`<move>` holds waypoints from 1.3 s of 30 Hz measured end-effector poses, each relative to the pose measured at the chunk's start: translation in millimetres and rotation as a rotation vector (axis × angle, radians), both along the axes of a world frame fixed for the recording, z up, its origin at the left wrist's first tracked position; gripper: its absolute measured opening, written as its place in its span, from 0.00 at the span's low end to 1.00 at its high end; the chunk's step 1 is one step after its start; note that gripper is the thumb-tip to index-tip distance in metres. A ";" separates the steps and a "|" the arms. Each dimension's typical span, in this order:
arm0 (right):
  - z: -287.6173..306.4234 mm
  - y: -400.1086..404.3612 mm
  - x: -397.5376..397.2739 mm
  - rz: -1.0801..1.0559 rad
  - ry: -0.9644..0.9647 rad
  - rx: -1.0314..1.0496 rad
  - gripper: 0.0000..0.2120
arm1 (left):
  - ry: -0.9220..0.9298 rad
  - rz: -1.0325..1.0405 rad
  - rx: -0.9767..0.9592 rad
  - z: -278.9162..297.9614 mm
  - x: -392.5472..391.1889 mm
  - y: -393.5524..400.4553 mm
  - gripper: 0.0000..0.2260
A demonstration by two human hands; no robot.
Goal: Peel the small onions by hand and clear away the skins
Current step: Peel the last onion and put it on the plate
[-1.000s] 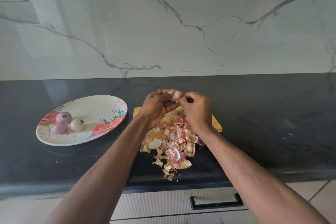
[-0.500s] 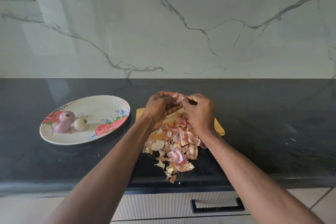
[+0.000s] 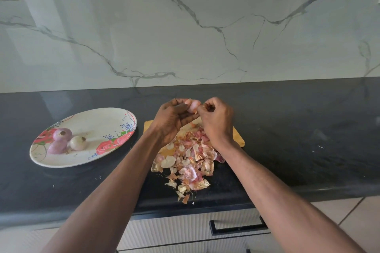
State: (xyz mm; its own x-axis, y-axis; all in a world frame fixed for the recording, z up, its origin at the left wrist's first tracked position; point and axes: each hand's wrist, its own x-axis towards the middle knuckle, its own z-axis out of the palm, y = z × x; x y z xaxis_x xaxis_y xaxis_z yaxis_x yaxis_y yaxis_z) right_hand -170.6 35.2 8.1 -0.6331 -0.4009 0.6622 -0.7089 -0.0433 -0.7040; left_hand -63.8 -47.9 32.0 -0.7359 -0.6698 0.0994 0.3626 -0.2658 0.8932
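Left hand [image 3: 171, 118] grip curls round onion [image 3: 193, 106]; right hand [image 3: 216, 118] grip pinches its skin, frame centre. Bare bench [image 3: 298, 129] at right.

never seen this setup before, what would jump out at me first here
Two bare hands, left hand and right hand, meet mid-counter over a small pink onion. Under them a heap of papery pink-and-tan onion skins spills off a wooden board. Left sits an oval floral plate holding three peeled onions.
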 end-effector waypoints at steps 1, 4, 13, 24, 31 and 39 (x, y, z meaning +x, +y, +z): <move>0.2 0.4 -0.9 0.006 -0.017 0.001 0.06 | -0.002 -0.011 0.008 -0.1 0.1 0.2 0.05; 1.5 2.8 -2.7 0.020 0.019 -0.026 0.09 | -0.018 -0.011 0.027 0.5 2.2 -0.3 0.06; 7.1 7.8 4.3 0.322 0.059 0.146 0.26 | -0.145 0.107 -0.055 -2.3 6.2 -10.0 0.19; 10.2 3.9 1.0 0.357 -0.311 0.062 0.21 | -0.106 0.283 -0.394 -7.8 5.7 -13.4 0.05; 15.0 7.4 -5.2 0.657 -0.691 -0.120 0.15 | -0.055 0.302 -0.674 -6.7 9.8 -13.1 0.06; 20.3 13.9 -5.9 0.715 -0.754 -0.096 0.20 | -0.146 0.371 -0.930 -11.6 11.4 -14.4 0.12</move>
State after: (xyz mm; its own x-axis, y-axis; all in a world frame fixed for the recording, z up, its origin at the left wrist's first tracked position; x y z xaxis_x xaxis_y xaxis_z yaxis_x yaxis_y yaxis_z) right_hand -176.5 49.2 28.4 -0.5314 -0.8116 0.2426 0.1257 -0.3588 -0.9249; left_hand -52.4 -62.3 20.4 -0.5436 -0.5616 0.6238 0.1514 0.6654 0.7310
